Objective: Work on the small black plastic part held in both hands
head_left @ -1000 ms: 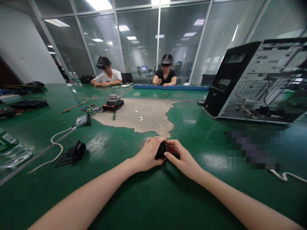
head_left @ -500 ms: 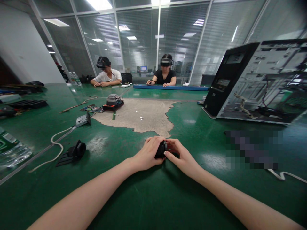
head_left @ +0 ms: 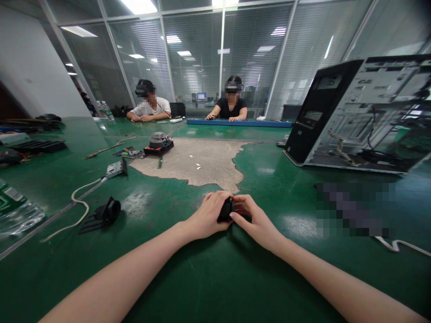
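Note:
A small black object [head_left: 225, 212] is held between my two hands just above the green table [head_left: 202, 273]. My left hand [head_left: 208, 215] wraps over its left side, thumb below and fingers across the top, so much of it is covered. On its right edge, the thumb and fingertips of my right hand [head_left: 254, 217] close in a pinch. Its exact kind cannot be made out; it looks like a dark plastic part. To the left lies a black plastic piece with a round end [head_left: 106, 212], apart from both hands.
An opened computer case [head_left: 323, 116] stands at the right. A fan with heatsink [head_left: 159, 142], a circuit board [head_left: 130, 153], a metal box with a cable [head_left: 116, 168] and a water bottle [head_left: 18, 208] are at left. Two people sit behind a blue bar [head_left: 235, 122].
The black object has turned slightly between my fingers, and its grey edge shows less. My hands stay in nearly the same place.

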Available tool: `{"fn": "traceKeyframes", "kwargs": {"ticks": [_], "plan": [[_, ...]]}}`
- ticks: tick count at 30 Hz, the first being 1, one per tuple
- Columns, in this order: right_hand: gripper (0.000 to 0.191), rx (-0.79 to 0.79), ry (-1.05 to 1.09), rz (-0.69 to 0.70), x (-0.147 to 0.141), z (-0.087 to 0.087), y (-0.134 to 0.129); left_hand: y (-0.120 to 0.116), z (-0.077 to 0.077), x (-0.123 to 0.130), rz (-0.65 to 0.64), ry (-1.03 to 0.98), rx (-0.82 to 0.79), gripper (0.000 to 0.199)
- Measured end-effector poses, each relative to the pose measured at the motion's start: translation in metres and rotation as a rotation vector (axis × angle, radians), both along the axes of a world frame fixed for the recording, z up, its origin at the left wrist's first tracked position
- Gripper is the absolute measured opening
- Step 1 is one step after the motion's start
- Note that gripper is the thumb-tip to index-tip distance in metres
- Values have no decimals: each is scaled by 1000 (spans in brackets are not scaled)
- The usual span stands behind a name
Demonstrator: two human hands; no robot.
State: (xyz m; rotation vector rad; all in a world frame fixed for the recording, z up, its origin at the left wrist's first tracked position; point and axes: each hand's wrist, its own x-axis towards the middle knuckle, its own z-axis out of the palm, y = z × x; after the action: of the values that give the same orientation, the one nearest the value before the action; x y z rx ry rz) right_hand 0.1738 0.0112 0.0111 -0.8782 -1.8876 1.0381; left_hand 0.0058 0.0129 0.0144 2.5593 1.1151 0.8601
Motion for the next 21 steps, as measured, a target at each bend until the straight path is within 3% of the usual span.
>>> {"fn": "traceKeyframes", "kwargs": {"ticks": [4,10,21], "plan": [[28,-12,-19,25,1,1,-1,1,0,0,-1,-2,-1,57],[21,117,-9,-9,2,0,-1,0,0,-1,-11,-5,-4,58],[30,21,-36,24,0,1,0,1,-1,0,5,5,-2,57]]}}
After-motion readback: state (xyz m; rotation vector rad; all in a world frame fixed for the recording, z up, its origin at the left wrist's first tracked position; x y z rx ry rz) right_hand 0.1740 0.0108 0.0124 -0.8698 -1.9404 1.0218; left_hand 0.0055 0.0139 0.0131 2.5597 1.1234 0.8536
